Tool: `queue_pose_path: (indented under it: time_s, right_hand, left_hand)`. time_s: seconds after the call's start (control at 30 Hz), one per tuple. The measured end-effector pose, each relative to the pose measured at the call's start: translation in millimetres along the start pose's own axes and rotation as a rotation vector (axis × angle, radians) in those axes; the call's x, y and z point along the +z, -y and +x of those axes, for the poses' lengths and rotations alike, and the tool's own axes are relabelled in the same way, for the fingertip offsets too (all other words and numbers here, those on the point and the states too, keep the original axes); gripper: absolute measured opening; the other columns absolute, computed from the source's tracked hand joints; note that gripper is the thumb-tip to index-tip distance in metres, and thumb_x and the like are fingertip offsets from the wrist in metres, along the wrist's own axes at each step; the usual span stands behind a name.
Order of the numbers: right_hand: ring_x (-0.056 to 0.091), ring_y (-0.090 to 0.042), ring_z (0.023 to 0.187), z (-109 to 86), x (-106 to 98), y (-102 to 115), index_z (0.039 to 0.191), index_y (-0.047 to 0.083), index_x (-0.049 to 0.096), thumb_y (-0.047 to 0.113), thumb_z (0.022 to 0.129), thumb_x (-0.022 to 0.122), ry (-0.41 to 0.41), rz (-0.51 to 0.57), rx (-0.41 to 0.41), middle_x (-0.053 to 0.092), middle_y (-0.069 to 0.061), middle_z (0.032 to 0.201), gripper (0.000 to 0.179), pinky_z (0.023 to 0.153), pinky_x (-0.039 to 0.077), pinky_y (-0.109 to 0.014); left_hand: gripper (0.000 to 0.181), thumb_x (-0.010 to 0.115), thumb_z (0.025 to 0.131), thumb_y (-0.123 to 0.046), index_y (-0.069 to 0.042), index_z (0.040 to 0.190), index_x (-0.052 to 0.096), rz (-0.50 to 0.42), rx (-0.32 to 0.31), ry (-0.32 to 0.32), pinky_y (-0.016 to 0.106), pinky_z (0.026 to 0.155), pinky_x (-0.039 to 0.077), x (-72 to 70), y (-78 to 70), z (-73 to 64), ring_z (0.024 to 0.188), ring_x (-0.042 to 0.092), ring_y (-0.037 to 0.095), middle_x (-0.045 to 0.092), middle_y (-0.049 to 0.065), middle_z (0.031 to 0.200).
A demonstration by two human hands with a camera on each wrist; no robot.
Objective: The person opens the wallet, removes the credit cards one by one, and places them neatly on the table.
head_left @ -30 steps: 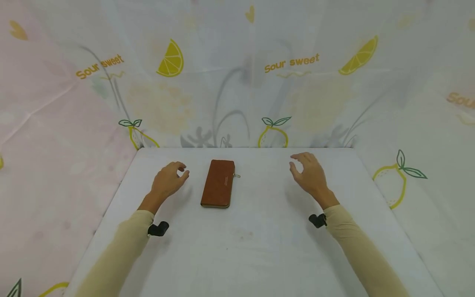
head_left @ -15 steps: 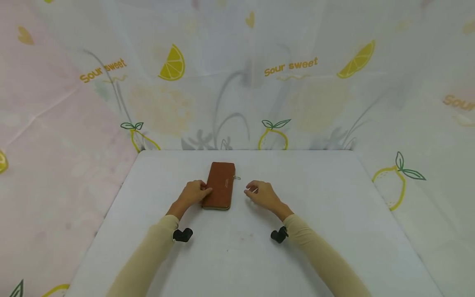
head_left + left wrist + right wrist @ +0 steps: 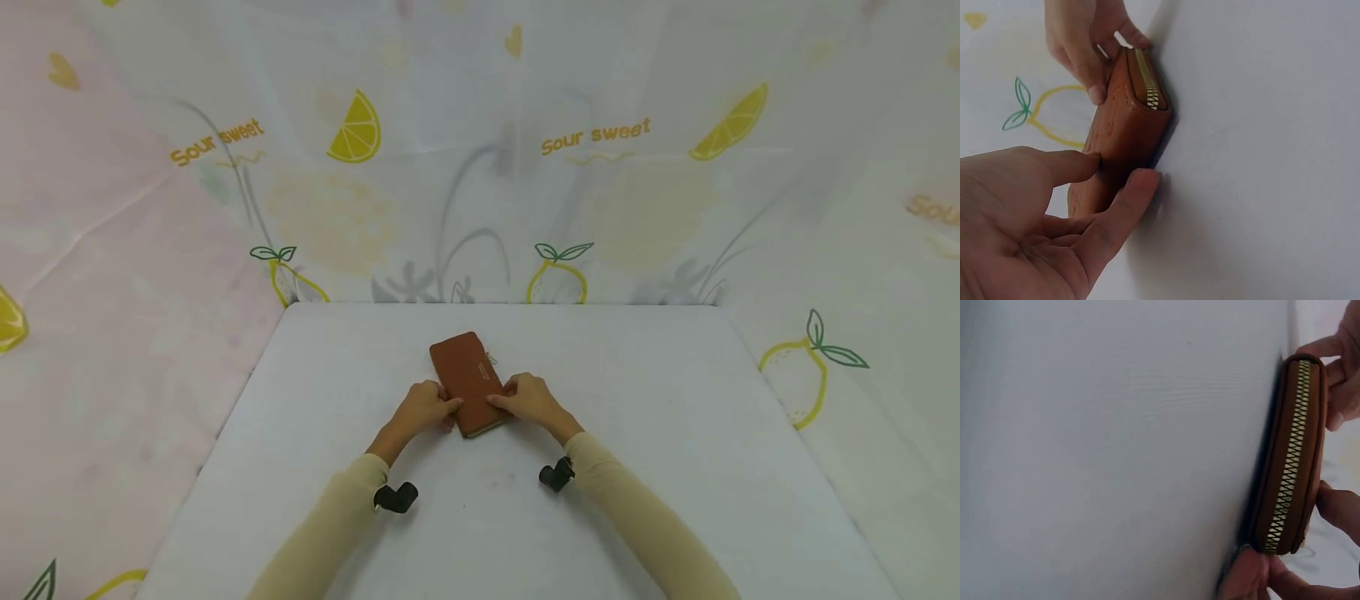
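A brown zip-around wallet (image 3: 467, 367) lies on the white table, its far end turned to the left. My left hand (image 3: 422, 408) pinches its left edge, the thumb on the top face and the fingers along the side. On the opposite edge, my right hand (image 3: 531, 398) grips with its thumb on top and its fingers at the side. A small zipper pull (image 3: 491, 358) sticks out beyond the right hand. In the right wrist view the brass zipper (image 3: 1291, 456) runs shut along the wallet's near end. The wallet's underside is hidden.
The white tabletop (image 3: 637, 358) extends around the wallet. A lemon-print cloth (image 3: 465, 167) hangs behind the table and at both sides. A small black camera (image 3: 396, 497) is on the left wrist, and another black camera (image 3: 557, 475) is on the right.
Both hands have come inward, the left reaching the wallet first, then the right. The wallet has turned, its near end swinging right and slightly toward me.
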State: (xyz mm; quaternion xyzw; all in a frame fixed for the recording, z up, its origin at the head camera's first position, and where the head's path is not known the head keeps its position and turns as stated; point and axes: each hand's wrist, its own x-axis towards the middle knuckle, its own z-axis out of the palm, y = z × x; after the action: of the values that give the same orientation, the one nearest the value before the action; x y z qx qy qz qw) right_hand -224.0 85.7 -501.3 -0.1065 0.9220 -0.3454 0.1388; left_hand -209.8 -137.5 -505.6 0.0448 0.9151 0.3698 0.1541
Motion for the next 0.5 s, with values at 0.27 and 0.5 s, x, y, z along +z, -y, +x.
queue_pose_path:
  time_s: [0.27, 0.5]
  right_hand:
    - [0.056, -0.024, 0.086, -3.3, -2.4, 4.2, 0.106, -0.003, 0.057, 0.022, 0.086, 0.077, -0.035, 0.092, 0.047, 0.060, -0.013, 0.097, 0.038, 0.071, 0.048, -0.036]
    - [0.061, -0.031, 0.103, -6.8, -8.5, 8.3, 0.123, -0.006, 0.057, 0.012, 0.082, 0.078, -0.064, 0.270, 0.049, 0.063, -0.018, 0.115, 0.049, 0.082, 0.052, -0.040]
  left_hand:
    - [0.031, 0.067, 0.094, -0.029, -0.007, 0.072, 0.065, 0.196, 0.071, 0.047, 0.024, 0.048, 0.041, -5.0, -11.1, 2.6, 0.053, 0.055, 0.012, 0.062, 0.000, 0.059]
    - [0.026, 0.067, 0.094, -0.029, -0.005, 0.083, 0.066, 0.153, 0.058, 0.088, 0.026, 0.052, 0.045, -5.6, -8.2, 2.1, 0.058, 0.058, 0.011, 0.063, -0.001, 0.066]
